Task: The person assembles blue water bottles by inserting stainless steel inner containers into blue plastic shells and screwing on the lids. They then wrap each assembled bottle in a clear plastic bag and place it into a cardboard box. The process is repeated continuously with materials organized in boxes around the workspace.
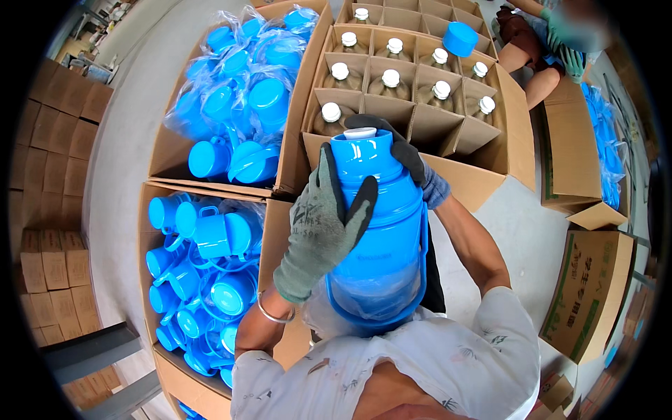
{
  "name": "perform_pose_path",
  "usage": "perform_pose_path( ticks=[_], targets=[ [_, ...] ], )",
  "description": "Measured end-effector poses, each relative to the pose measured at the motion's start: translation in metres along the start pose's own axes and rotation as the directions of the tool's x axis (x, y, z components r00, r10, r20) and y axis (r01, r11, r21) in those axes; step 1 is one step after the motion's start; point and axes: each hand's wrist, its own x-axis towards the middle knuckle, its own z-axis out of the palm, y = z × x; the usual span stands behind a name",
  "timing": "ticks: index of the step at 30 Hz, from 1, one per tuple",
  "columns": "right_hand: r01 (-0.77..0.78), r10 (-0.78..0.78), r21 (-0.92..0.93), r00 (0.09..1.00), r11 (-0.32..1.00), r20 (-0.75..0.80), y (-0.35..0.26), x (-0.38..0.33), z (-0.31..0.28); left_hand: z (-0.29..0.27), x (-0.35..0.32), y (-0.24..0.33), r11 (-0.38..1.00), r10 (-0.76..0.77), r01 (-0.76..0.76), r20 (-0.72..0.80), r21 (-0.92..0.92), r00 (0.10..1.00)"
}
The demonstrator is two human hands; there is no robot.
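Observation:
A blue thermos flask (374,241) with a white stopper (360,133) at its neck leans against my chest, its top pointing away from me. My left hand (323,227), in a grey-green glove with dark fingertips, grips its left side, thumb across the front. Gloved the same way, my right hand (409,154) wraps the far right of the neck, some of its fingers hidden behind the flask. Clear plastic film shows around the lower body. Just beyond stands a divided carton (483,185) holding several glass liners (390,85) with white tops.
To the left, one open carton (159,140) holds bagged blue lids, and a nearer one (150,308) holds blue cups. A blue cap (460,39) sits on the dividers. At the far right, another person's gloved hands (568,59) are near a carton (570,150) of blue parts. Stacked boxes (52,154) line the left.

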Motion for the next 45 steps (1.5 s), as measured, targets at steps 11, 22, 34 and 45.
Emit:
perform_pose_path(
  ticks=[11,22,34,45],
  targets=[
    [0.001,0.009,-0.576,1.000,0.818,0.015,-0.144,-0.032,0.072,0.120,0.002,-0.118,0.753,0.186,-0.021,0.183,-0.658,0.965],
    [-0.118,-0.006,-0.989,0.993,0.086,-0.119,-0.125,-0.033,-0.002,-0.011,-0.052,-0.044,0.373,-0.053,0.355,0.362,-0.857,0.931],
    [0.026,-0.001,-0.837,1.000,0.546,0.030,-0.127,-0.031,0.025,0.019,-0.100,0.030,0.826,0.335,-0.191,0.188,-0.531,0.923],
    [-0.006,0.061,-0.967,0.998,0.254,0.010,-0.126,-0.033,0.022,0.026,-0.098,0.018,0.629,0.330,-0.008,0.257,-0.778,0.909]
  ],
)
